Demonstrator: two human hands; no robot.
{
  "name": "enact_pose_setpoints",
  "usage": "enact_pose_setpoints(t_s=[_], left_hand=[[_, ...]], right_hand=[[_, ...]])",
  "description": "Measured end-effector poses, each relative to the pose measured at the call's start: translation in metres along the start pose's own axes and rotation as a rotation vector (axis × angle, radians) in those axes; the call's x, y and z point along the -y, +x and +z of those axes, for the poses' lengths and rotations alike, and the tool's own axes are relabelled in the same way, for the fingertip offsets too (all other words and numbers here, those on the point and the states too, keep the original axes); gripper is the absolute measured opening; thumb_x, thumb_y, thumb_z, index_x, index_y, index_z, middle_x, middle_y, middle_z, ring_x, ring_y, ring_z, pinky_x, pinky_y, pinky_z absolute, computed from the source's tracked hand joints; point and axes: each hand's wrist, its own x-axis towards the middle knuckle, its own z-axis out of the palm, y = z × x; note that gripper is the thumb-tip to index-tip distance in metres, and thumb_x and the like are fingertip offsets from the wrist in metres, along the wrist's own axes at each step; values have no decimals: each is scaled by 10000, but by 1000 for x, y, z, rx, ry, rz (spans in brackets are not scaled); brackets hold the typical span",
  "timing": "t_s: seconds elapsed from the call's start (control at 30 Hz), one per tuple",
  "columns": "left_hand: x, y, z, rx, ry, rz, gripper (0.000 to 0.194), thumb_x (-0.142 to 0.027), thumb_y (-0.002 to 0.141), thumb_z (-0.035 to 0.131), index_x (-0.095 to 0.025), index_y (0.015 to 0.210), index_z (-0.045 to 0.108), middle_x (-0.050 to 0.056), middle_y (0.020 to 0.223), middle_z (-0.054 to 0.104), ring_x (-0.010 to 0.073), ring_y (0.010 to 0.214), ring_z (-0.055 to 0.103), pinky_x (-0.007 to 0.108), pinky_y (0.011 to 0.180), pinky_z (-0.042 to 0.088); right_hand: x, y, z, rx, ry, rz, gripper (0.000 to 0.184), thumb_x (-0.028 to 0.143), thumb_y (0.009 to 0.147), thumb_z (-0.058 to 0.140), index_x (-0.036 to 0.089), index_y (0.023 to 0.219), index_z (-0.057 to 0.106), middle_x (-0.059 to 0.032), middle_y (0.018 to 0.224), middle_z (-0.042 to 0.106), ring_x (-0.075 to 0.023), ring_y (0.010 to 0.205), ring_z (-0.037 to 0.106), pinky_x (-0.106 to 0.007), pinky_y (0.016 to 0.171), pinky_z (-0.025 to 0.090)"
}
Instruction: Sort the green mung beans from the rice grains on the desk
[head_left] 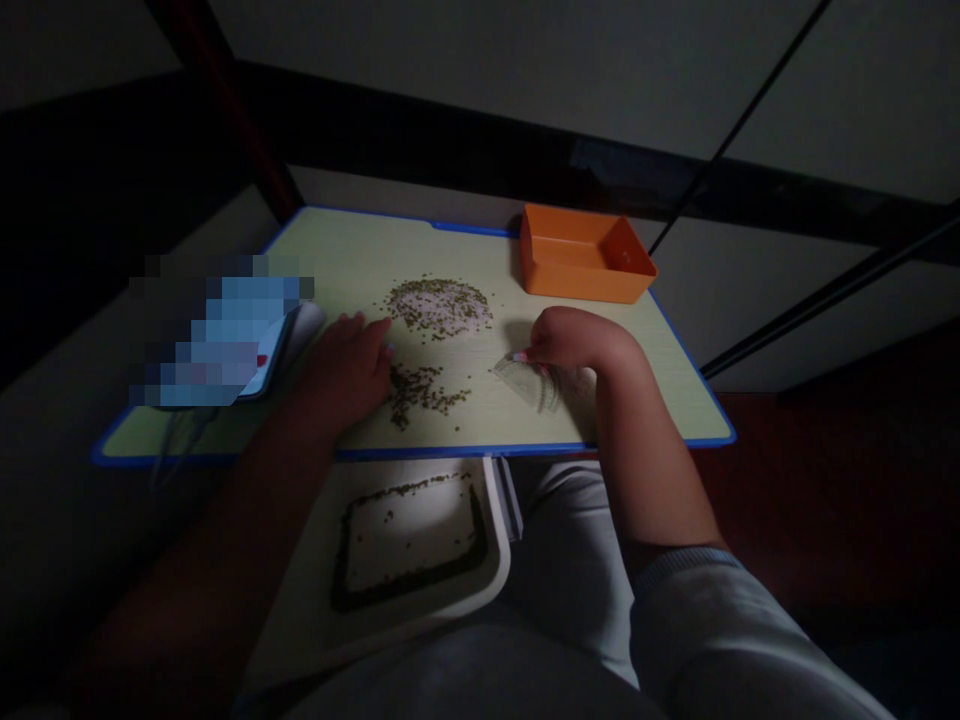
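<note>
My right hand pinches a clear plastic set square with protractor markings, held low over the table at a tilt. My left hand rests on the tabletop with its fingers spread, beside a small scatter of dark green beans. Further back lies a larger heap of the same beans mixed with pale, whitish grains. Below the table edge, a white tray holds more dark beans, mostly gathered along the edges of its floor.
At the table's back right corner stands an orange box with no lid. A lit, partly blurred tablet-like device leans at the left, with a cable hanging near it. The light-coloured tabletop has a blue rim.
</note>
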Motion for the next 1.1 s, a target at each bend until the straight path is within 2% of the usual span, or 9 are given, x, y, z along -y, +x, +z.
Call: enact_pose_setpoints(t_s=[0.13,0.27,0.43,0.67,0.83,1.1], left_hand=[[-1,0,-1,-2,3,0,605,-304,1022,413,-130,1590,526,190,1660,537,357,1589,449,530,1332,361],[-2,-1,-1,-6,13,11,612,-326,1039,335,-124,1586,522,191,1646,549,343,1594,442,517,1330,354],[-2,-1,-1,1,29,5,610,-313,1038,349,-101,1585,521,213,1645,547,350,1596,440,517,1330,357],[-2,-1,-1,-3,19,15,594,-325,1054,346,-128,1588,512,190,1657,540,352,1602,433,530,1333,350],[-6,-4,-5,26,-10,17,617,-322,1069,311,-12,1570,495,267,1678,478,405,1613,396,538,1351,308],[-3,-1,-2,20,16,4,593,-318,1052,353,-100,1583,504,219,1680,502,368,1613,411,547,1336,341]], right_hand=[[4,4,3,-30,-36,15,403,391,1064,624,98,915,857,-155,796,786,-202,679,639,-325,675,393],[11,10,8,-101,-46,6,400,414,1068,613,101,1055,861,-186,917,813,-242,813,696,-326,722,410],[20,13,14,-163,-42,-71,386,414,1063,622,105,1115,848,-189,983,816,-240,872,684,-313,715,382],[26,12,15,-162,69,-229,344,375,1053,657,94,973,839,-121,868,783,-157,703,524,-310,688,313],[28,13,18,-96,184,-323,340,338,1047,672,93,846,797,-66,775,740,-120,644,470,-294,686,318],[23,17,26,-75,347,-447,356,313,1018,697,125,715,704,6,655,632,-110,635,451,-290,689,309]])
